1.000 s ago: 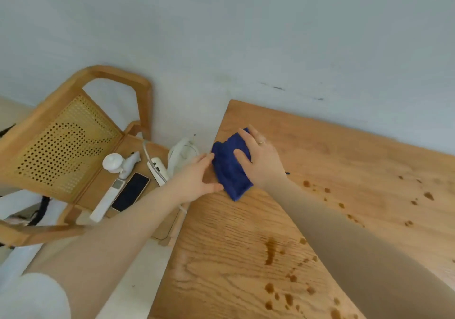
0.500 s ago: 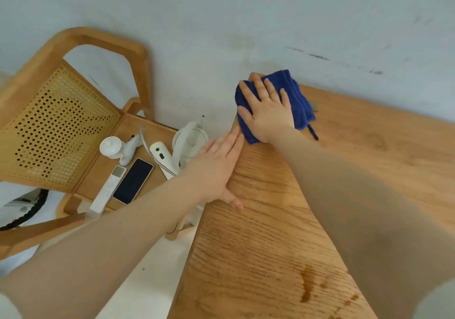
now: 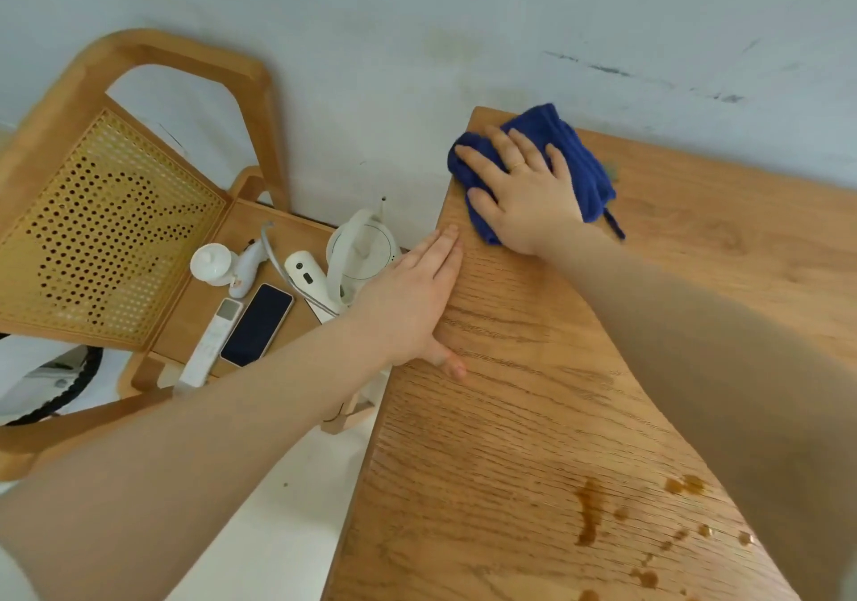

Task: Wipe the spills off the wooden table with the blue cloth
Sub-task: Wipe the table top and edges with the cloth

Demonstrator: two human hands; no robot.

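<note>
The blue cloth (image 3: pixel 585 165) lies bunched at the far left corner of the wooden table (image 3: pixel 533 415), against the wall. My right hand (image 3: pixel 521 192) presses flat on it with fingers spread, a ring on one finger. My left hand (image 3: pixel 412 303) rests flat along the table's left edge, fingers straight and together, thumb on the tabletop, holding nothing. Brown spills (image 3: pixel 591 514) streak and dot the wood near the bottom right, partly hidden by my right forearm.
A wooden chair (image 3: pixel 116 210) with a cane back stands left of the table. On its seat lie a white kettle (image 3: pixel 364 252), a phone (image 3: pixel 257 324), a white remote (image 3: pixel 211 343) and small white items. A pale wall runs behind.
My right hand pushed the cloth from the left edge up to the far corner by the wall. My left hand flattened along the table's edge. The view shifted, and most spills dropped out of sight.
</note>
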